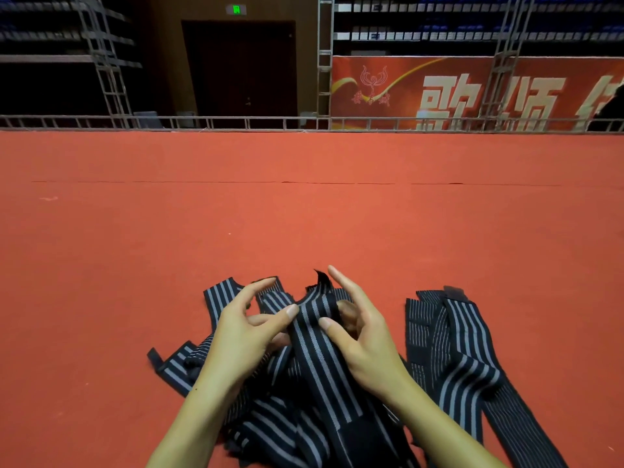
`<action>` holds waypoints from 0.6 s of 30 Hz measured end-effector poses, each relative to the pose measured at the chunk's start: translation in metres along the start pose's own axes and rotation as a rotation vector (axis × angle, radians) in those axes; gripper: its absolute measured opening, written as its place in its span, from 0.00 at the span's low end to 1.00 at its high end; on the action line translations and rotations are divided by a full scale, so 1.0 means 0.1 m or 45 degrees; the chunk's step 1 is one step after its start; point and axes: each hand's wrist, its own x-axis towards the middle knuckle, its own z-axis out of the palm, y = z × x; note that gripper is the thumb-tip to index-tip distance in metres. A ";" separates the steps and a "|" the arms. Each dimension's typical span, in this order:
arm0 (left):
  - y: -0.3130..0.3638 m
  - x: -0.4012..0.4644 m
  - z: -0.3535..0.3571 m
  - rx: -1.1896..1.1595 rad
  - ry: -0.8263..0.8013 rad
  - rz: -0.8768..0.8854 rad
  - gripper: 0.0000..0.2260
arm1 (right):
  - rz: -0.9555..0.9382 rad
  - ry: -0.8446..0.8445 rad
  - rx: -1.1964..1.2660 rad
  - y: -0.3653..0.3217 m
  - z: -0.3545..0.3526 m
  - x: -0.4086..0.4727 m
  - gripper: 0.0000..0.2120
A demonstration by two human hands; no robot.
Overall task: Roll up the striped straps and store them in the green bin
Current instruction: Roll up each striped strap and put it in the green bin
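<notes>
here both hands meet over a tangle of black straps with grey stripes, lying on a red carpet [304,211]. the left hand [243,332] pinches the held strap [317,336] from its left edge, thumb tip pressed on the striped face and the other fingers curled behind it. the right hand [361,332] grips the same strap from the right edge, thumb on the front and fingers curved round the back, index finger stretched up past the strap's top end. that top end is raised off the pile, with a small dark tab sticking up just beside the right index finger. the strap runs down between the two wrists towards the lower edge of the view, where a plain black patch shows on it.

under and around the hands lies the pile of straps [270,420], loose and overlapping, none of them rolled. one strap end [221,295] pokes out beyond the left hand, and another [172,369] trails out to the left with a dark end. to the right, apart from the pile, a second bunch of straps [456,349] lies flat and partly folded over itself, running off the lower right corner.

beyond the carpet stands a metal truss railing [236,123], with a dark door [239,69] behind it and a red banner [472,92] with large pale characters to the right.
</notes>
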 end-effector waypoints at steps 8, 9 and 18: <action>-0.27 0.13 -0.14 0.235 0.016 0.381 0.23 | 0.079 0.001 0.051 0.20 0.23 0.08 0.35; -0.28 0.13 -0.15 0.265 0.024 0.421 0.21 | 0.086 -0.016 0.079 0.23 0.24 0.09 0.35; -0.23 -0.05 -0.68 0.422 0.147 0.460 0.15 | 0.531 -0.104 -0.483 0.77 0.14 0.37 0.30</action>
